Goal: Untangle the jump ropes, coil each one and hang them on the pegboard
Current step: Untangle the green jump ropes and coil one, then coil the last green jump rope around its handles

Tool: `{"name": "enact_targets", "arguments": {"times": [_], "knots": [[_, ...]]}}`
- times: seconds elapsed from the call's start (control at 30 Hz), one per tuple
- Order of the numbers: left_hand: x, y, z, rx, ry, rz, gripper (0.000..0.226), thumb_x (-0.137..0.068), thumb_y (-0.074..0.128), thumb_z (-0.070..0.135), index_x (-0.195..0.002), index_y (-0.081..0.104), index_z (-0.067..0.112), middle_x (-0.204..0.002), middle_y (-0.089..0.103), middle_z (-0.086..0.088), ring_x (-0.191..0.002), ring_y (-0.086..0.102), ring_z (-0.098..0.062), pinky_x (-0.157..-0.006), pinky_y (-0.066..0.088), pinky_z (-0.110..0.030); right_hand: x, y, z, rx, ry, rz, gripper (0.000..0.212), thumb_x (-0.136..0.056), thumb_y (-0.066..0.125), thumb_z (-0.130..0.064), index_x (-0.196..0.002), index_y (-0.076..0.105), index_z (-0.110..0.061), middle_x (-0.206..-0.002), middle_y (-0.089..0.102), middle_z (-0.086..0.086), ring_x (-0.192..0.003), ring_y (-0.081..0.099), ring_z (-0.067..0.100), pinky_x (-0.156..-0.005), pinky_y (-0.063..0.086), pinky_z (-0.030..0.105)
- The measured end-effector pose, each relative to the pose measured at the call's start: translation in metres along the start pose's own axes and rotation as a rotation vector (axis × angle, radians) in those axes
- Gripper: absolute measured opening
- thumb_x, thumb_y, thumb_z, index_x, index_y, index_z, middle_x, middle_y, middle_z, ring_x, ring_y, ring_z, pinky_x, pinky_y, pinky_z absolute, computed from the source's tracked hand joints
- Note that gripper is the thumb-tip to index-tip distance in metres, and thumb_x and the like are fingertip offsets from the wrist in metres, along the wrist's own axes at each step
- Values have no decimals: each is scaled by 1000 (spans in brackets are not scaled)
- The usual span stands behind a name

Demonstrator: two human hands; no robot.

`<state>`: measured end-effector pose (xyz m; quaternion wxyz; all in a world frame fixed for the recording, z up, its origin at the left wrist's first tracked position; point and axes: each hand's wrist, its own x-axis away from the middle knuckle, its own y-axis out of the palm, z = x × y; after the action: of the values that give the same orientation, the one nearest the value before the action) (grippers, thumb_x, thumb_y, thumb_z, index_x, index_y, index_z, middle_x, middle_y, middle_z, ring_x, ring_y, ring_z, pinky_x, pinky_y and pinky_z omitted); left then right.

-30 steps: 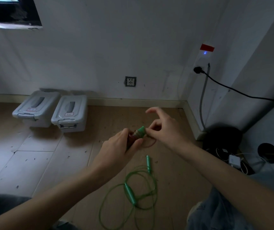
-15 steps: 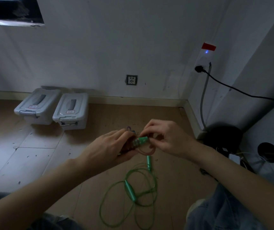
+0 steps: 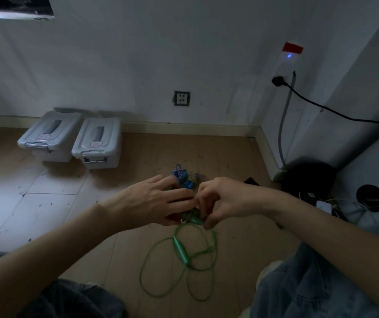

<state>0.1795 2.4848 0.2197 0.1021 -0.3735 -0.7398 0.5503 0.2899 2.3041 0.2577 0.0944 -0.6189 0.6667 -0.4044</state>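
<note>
Head camera, looking down at a wooden floor in a dim room corner: a seated person's left hand and right hand meet above the floor over a tangle of jump ropes; the left hand's fingers reach forward with the thumb tucked under the bundle, holding it from the left; the right hand's curled fingers pinch a green handle at the bundle's lower edge; a blue rope with a striped cord and blue handle ends pokes up just behind the fingertips of both hands; exactly how the strands cross inside the grip cannot be told. The green rope hangs from the hands and lies in loose loops on the floor between the person's knees, its second green handle resting across the loops. Two lidded grey storage boxes sit side by side against the white wall; a wall socket is mounted above the skirting; at right, a black cable runs from a plug below a small blue light.
</note>
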Motion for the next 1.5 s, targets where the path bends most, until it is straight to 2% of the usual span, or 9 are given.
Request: {"name": "enact_targets", "arguments": {"times": [0.2, 0.37, 0.5, 0.6, 0.73, 0.83, 0.93, 1.23, 1.5], "knots": [[0, -2, 6, -24, 8, -11, 50, -75, 63, 49, -116, 43, 29, -112, 62, 9, -91, 51, -14, -73, 50, -24, 4, 1, 8, -395, 76, -129, 13, -84, 63, -5, -81, 66, -17, -107, 54, 1, -85, 62, 10, -69, 55, 22], [1, 2, 12, 131, -190, -60, 47, -74, 60, 49, -109, 55, 19, -101, 67, 2, -77, 63, -16, -65, 55, -25, 0, 13, 0, -278, 107, 161, 13, -93, 54, -15, -80, 57, -17, -100, 42, -5, -73, 49, 6, -54, 46, 14], [-5, 16, 30, 287, -395, -247, 52, -90, 38, 51, -130, 42, 20, -126, 51, 0, -104, 53, -17, -85, 51, -28, -7, 5, -9, -711, 73, 386, 22, -97, 40, -13, -82, 54, -10, -81, 54, 1, -71, 50, 11, -64, 43, 22], [-4, 14, 16, 339, -587, -186, 50, -88, 40, 51, -127, 42, 20, -120, 52, 0, -99, 55, -19, -78, 52, -30, -1, -16, -5, -1017, 80, 344, 25, -97, 36, -13, -79, 51, -8, -79, 54, 7, -76, 52, 18, -67, 40, 27], [3, 6, -4, 377, -791, -213, 47, -80, 55, 50, -113, 40, 20, -96, 49, 5, -70, 50, -14, -55, 42, -23, -5, -5, -6, -727, 51, 175, 29, -93, 47, -25, -68, 58, -17, -71, 59, -7, -73, 57, 8, -65, 46, 22], [-2, 4, -2, 404, -791, -179, 44, -79, 49, 51, -108, 38, 20, -90, 51, 5, -64, 51, -18, -52, 41, -28, -18, 2, 1, -730, 53, 382, 24, -88, 59, -24, -65, 59, -17, -62, 57, -4, -60, 55, 8, -55, 48, 18], [-21, 7, 15, 448, -755, -129, 43, -83, 46, 47, -119, 41, 24, -95, 52, 5, -68, 51, -13, -51, 38, -18, -32, -7, 21, -997, 209, 659, 25, -89, 59, -11, -64, 54, -11, -53, 53, 1, -43, 54, 6, -41, 45, 18], [-25, 48, 8, 374, -884, -228, 47, -89, 47, 40, -128, 39, 15, -114, 53, -7, -100, 55, -25, -77, 44, -31, -87, 3, 59, -956, 510, 752, 10, -92, 55, -9, -98, 48, -5, -83, 55, 13, -59, 59, 19, -45, 55, 25], [14, 156, -35, 442, -1065, -445, 56, -84, 55, 43, -132, 35, 21, -122, 48, -8, -112, 49, -28, -87, 40, -38, -167, 36, 106, -1269, 461, 738, 22, -90, 58, -8, -69, 50, -6, -65, 50, 5, -44, 56, 10, -51, 55, 24]]}}
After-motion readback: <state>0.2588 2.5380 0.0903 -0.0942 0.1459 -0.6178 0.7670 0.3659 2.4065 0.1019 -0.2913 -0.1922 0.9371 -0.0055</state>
